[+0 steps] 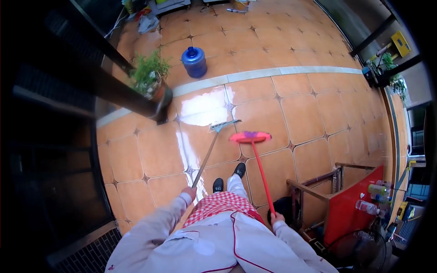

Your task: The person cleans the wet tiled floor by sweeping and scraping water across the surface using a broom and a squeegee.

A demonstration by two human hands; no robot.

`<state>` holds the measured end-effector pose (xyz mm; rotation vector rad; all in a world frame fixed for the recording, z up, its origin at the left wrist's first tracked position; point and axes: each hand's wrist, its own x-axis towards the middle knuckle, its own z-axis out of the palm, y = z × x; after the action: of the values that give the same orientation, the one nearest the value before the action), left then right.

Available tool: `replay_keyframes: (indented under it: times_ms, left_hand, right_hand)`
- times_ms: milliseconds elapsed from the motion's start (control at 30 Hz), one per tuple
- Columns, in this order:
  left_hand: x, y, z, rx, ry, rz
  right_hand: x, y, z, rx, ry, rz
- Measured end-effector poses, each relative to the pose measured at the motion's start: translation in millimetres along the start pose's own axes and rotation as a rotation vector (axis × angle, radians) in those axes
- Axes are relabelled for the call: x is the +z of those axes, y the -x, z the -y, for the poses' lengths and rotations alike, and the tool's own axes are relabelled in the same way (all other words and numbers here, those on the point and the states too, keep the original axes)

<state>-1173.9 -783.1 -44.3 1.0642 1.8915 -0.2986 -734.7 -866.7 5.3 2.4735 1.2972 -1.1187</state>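
My left hand is closed round the upper end of a brown pole. At its far end a pale blue-green floor tool rests on the orange tiles, beside a bright wet-looking reflection. In my right hand is the red handle of a broom. The broom's pink-red head, with a purple patch, lies just right of the blue-green head; the two are apart. Below them show my black shoes and a red checked apron.
A blue water jug stands beyond the pale floor strip. A potted plant is by a dark post at left. At lower right are an overturned-looking red table, plastic bottles and a fan.
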Motion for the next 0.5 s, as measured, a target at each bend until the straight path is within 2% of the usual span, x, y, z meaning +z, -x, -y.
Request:
replay_keyframes:
  times_ms: [67,100,133,167,200,233,267,300,333,400,433,467,500]
  left_hand:
    - [-35.4,-24.5,-47.1,0.108,-0.008,0.004]
    - [-59.2,-32.7,-78.2,0.109,-0.007,0.061]
    - [-79.3,-40.8,-107.6,0.112,-0.006,0.116]
    - [-81.0,-69.9,-122.7,0.020,0.114,0.075]
    - [-81.0,-98.0,-136.2,-0.071,0.237,0.035]
    - [-93.4,-97.7,-158.5,-0.072,0.228,0.029]
    - [-108.5,-85.8,-183.6,-0.090,0.388,-0.038]
    - [-116.7,-78.5,-197.8,-0.108,0.549,-0.107]
    - [-108.3,-95.1,-180.8,-0.110,0.544,-0.110]
    - [-78.3,-140.8,-120.0,0.068,0.377,-0.282]
    - [-82.9,-116.4,-115.8,-0.027,0.465,-0.213]
    - [-92.4,-72.0,-115.6,-0.127,0.552,-0.140]
    - [-102.5,-25.0,-120.1,-0.174,0.628,-0.114]
  right_hand:
    - [-18.0,-70.1,64.7,-0.031,0.020,0.002]
    - [-28.1,-106.9,103.3,0.113,0.036,0.057]
    - [-39.8,-144.7,140.0,0.148,-0.028,0.093]
    - [-53.9,-177.8,173.0,0.003,0.059,0.072]
    - [-65.4,-206.0,202.0,-0.082,0.009,0.015]
    - [-77.6,-235.6,224.6,-0.317,0.186,0.064]
    - [-73.7,-262.8,240.1,-0.170,-0.108,0.071]
    - [-68.3,-280.0,249.0,-0.020,-0.397,0.079]
    - [-68.1,-275.4,245.1,-0.019,-0.402,0.083]
    - [-73.5,-244.6,220.1,-0.191,-0.540,-0.019]
    - [-93.2,-209.8,206.4,-0.154,-0.582,0.123]
    - [-98.4,-178.3,185.5,-0.030,-0.794,0.249]
    - [-89.7,-167.1,151.1,-0.048,-0.765,0.283]
